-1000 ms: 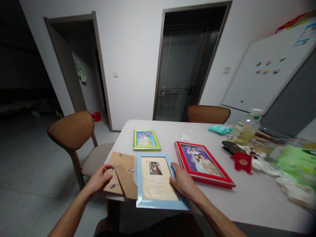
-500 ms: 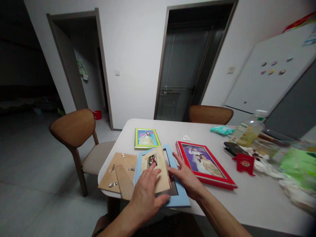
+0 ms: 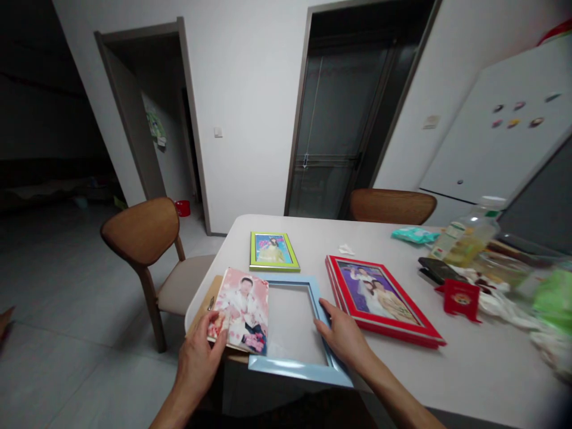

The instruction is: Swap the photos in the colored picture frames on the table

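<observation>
At far left, on gray floor tiles, a chair [image 3: 143, 229] with a curved wooden back and padded seat. Next, at the table's [image 3: 313, 241] left edge, a flat tan board [image 3: 216, 288] with a metal clip, partly beneath the photo [image 3: 248, 310]. Smooth, rectangular and pink, with the pictured head at the far end, long axis running away from the body and leaning slightly right. Pinched at its left edge between thumb and fingers of the left hand [image 3: 201, 342]. Just right, partly overlapped by the photo, the blue frame [image 3: 304, 370], with smooth beveled rails and a bare opening, near rail at the table edge, long axis also running away, far end leaning left. Beyond, a small, shiny green frame [image 3: 274, 267], lying flat. On the blue frame's right rail, closed around it, thumb and fingers of the right hand [image 3: 346, 333]. Then glossy red frames [image 3: 393, 336], stacked, slanting far end leftward. Farther right, a red card [image 3: 462, 299], crumpled tissue [image 3: 500, 307] and a clear plastic bottle [image 3: 469, 238].
</observation>
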{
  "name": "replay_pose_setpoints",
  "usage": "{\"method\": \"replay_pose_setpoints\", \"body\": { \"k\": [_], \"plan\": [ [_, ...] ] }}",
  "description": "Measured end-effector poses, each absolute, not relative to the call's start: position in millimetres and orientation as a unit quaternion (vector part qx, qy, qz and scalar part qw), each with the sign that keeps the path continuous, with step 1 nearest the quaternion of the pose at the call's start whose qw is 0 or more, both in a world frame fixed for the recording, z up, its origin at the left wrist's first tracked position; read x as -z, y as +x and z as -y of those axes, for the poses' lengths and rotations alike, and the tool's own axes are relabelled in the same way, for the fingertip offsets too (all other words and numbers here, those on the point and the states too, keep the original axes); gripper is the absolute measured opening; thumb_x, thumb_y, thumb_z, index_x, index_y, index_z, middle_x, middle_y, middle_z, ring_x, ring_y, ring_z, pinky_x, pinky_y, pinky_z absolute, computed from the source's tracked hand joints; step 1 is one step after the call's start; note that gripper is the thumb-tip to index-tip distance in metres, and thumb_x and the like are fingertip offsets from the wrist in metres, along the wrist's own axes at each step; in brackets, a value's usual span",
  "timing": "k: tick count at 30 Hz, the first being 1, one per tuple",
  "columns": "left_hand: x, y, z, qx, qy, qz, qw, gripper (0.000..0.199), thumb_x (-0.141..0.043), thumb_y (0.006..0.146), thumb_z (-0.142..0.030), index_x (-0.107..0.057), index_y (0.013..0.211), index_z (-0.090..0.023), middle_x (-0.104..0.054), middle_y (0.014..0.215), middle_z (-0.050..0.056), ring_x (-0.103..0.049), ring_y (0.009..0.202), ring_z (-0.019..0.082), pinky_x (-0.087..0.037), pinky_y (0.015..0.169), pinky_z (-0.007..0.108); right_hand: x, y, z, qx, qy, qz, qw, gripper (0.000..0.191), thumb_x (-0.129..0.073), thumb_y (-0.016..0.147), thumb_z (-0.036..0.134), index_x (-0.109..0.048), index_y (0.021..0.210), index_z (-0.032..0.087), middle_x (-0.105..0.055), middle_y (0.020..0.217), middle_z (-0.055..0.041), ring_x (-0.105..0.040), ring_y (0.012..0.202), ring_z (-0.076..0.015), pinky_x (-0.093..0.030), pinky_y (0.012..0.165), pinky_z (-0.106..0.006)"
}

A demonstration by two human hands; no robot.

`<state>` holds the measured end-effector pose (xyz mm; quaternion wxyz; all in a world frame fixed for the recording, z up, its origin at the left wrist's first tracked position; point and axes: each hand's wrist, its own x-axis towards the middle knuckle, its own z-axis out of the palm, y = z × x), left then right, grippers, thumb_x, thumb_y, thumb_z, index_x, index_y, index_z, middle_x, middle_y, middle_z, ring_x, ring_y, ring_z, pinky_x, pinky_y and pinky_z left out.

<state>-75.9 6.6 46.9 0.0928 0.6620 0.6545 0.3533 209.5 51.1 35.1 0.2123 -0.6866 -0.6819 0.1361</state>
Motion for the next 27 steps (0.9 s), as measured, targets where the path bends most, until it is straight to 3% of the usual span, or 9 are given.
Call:
{"method": "replay_pose_setpoints", "body": {
  "k": [7,12,15,19,24,27],
  "plan": [
    [-31,-84,-3,-0.274,0.702,-0.656,0.043,0.028,-0.044,0.077,-0.035,-0.052,0.098,-0.019,-0.061,0.1,0.007,-0.055,0.095,0.023,-0.041,0.079,0.035,-29,207,-49,-0.064,-0.677,0.715,0.163,0.041,-0.043,0.074,0.022,-0.05,0.111,0.008,-0.057,0.096,-0.0138,-0.052,0.091,-0.0212,-0.037,0.083,-0.029],
    [-36,-85,0,-0.25,0.715,-0.653,0.0,0.025,-0.043,0.078,-0.033,-0.053,0.096,-0.019,-0.061,0.094,0.007,-0.054,0.092,0.024,-0.041,0.075,0.036,-35,195,-49,-0.029,-0.639,0.73,0.242,0.039,-0.046,0.07,0.022,-0.054,0.106,0.008,-0.051,0.108,-0.017,-0.045,0.101,-0.0252,-0.032,0.09,-0.036],
    [-35,-81,1,-0.263,0.727,-0.633,-0.016,0.025,-0.046,0.076,-0.029,-0.052,0.098,-0.019,-0.057,0.102,0.009,-0.05,0.098,0.025,-0.04,0.08,0.039,-42,173,-50,-0.125,-0.598,0.73,0.308,0.041,-0.044,0.071,0.023,-0.051,0.11,0.011,-0.055,0.105,-0.0132,-0.052,0.089,-0.0202,-0.039,0.082,-0.034],
    [-29,-68,2,-0.28,0.775,-0.566,0.022,0.036,-0.052,0.07,-0.025,-0.05,0.106,-0.018,-0.049,0.117,0.012,-0.043,0.108,0.027,-0.036,0.089,0.044,-41,137,-58,-0.308,-0.561,0.689,0.341,0.044,-0.045,0.069,0.022,-0.048,0.112,0.014,-0.061,0.083,-0.0059,-0.055,0.061,-0.0122,-0.043,0.062,-0.025],
    [-26,-49,7,-0.279,0.804,-0.521,0.064,0.047,-0.053,0.068,-0.021,-0.045,0.114,-0.017,-0.043,0.124,0.013,-0.037,0.115,0.027,-0.03,0.095,0.047,-32,111,-74,-0.398,-0.556,0.611,0.398,0.058,-0.045,0.058,0.008,-0.043,0.115,0.012,-0.052,0.056,0.0048,-0.047,0.048,-0.0083,-0.039,0.049,-0.019],
    [-29,-39,4,-0.294,0.806,-0.509,0.066,0.059,-0.052,0.065,-0.017,-0.037,0.121,-0.016,-0.036,0.13,0.014,-0.03,0.12,0.029,-0.027,0.096,0.051,-47,103,-71,-0.433,-0.513,0.577,0.466,0.058,-0.044,0.058,0.008,-0.042,0.116,0.014,-0.048,0.055,0.0068,-0.044,0.046,-0.0071,-0.038,0.046,-0.018]
  ]
}}
